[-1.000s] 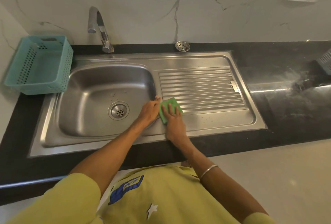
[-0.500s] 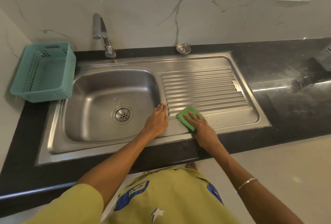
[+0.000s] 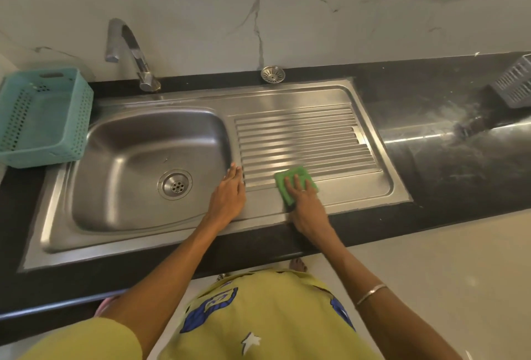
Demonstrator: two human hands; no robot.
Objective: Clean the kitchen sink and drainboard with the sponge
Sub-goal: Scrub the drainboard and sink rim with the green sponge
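Head view: sponge (image 3: 296, 182) has slid right along drainboard (image 3: 330, 129).

wall (image 3: 201, 0): pale marble-look, grey veins | bench (image 3: 431, 210): black polished stone, whitish smears and a light streak at right | floor (image 3: 459, 273): light, glossy | teal perforated basket (image 3: 46, 118) on bench at left | grey slotted basket (image 3: 514, 86) at right edge | loose strainer (image 3: 273, 74) by wall

1. The left hand (image 3: 227, 197) lies flat, fingers straight and together, just left of the sponge (image 3: 296, 182).
2. The right hand (image 3: 304, 204) presses on the sponge with spread, straight fingers.
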